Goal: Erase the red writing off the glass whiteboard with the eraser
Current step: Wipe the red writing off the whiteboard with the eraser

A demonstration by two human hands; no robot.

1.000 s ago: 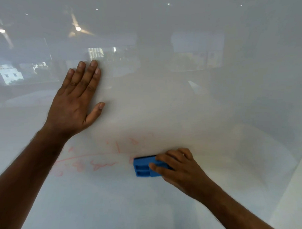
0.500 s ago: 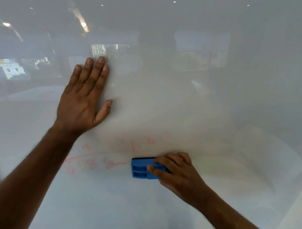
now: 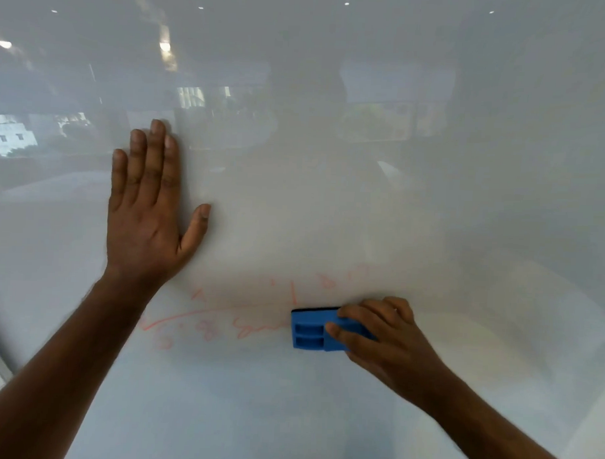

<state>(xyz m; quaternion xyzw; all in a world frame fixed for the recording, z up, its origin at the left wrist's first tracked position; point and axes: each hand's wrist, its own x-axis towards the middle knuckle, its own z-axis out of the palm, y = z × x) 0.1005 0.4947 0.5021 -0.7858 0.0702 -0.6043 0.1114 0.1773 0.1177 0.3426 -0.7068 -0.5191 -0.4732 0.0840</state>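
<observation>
Fingers [image 3: 351,320] of the right hand [image 3: 390,339] grip the blue eraser [image 3: 311,329], which has crept leftward along the glass whiteboard [image 3: 432,199] into the red writing [image 3: 243,327]. Faint strokes remain left of it (more passes needed), while the left hand [image 3: 147,210] stays pressed flat, fingers straight.

Eraser [image 3: 309,329] bright blue, black strip on top edge. Writing [image 3: 222,324] left of it faint red. Whiteboard [image 3: 432,199] pale grey-white.
</observation>
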